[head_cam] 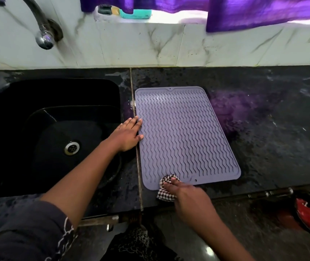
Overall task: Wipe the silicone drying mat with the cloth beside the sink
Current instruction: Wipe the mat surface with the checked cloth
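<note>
A grey-lilac silicone drying mat (pixel 184 136) with wavy ridges lies flat on the dark counter, just right of the sink. My left hand (pixel 126 133) rests flat with fingers spread on the mat's left edge. My right hand (pixel 186 194) presses a black-and-white checked cloth (pixel 166 187) onto the mat's near left corner; part of the cloth hangs past the mat's front edge and part is hidden under my fingers.
A black sink (pixel 43 132) with a steel drain (pixel 71 147) lies to the left, a tap (pixel 41 29) above it. The wet dark counter (pixel 273 129) stretches right. Purple curtains (pixel 254 10) hang over the sill. A dark bowl with something red (pixel 309 213) sits below the counter edge.
</note>
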The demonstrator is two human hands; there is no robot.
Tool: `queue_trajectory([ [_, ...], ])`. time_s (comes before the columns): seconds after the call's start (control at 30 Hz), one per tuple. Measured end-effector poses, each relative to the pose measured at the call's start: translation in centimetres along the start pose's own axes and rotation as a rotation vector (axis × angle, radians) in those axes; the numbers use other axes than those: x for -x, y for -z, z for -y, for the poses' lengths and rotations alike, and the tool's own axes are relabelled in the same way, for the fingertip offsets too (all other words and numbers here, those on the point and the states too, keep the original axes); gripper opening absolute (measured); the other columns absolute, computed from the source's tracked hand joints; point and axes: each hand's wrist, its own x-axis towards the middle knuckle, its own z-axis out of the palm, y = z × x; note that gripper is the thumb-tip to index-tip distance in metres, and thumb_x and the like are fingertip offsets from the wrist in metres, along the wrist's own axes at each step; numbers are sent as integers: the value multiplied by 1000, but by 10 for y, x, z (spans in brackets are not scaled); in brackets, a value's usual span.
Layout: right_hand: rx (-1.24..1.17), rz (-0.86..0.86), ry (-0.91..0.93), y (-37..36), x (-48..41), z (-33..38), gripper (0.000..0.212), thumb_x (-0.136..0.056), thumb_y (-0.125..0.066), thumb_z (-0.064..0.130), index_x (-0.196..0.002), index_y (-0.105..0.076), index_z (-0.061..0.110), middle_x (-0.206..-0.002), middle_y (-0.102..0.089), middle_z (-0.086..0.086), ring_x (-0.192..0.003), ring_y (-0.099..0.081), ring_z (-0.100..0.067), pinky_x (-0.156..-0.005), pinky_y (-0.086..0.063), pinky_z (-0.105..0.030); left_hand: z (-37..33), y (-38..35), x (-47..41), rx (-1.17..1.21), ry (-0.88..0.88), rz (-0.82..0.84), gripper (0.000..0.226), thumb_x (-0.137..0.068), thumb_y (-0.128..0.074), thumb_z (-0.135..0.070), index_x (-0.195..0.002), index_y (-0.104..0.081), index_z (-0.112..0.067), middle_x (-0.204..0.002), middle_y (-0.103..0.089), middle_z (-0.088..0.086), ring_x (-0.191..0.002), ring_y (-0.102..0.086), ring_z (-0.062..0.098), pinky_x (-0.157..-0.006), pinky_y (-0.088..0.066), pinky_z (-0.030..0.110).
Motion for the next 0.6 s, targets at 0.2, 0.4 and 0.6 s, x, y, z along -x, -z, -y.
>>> queue_trajectory([
  [0.2, -449, -122, -50, 74, -83, 6, 41, -95, -45, 18, -131, -46, 39, -81, -59, 6, -53, -44, -6, -44, -36, -16, 12, 15, -2, 41, -60, -84, 59, -99, -40, -40, -152, -19, -22, -160, -15, -3, -146, -17, 21, -116, -16, 39],
  [0.4, -325, -463, 86, 103, -245, 31, 45, -91, -46, 10, -133, -48, 25, -124, -60, -7, -103, -59, -25, -86, -49, -39, 36, 40, -39, 340, -58, -415, 39, -94, -50, -15, -131, -57, -21, -119, -67, 7, -109, -59, 26, -97, -43, 38],
  [0.6, 23, -361, 112, 81, -330, 42, 53, -92, -37, 13, -143, -32, 27, -154, -26, -3, -141, -21, -28, -112, -21, -47, 57, 68, -96, 370, 72, -580, 27, -88, -51, -7, -104, -72, -16, -106, -73, 6, -104, -62, 27, -110, -32, 43],
])
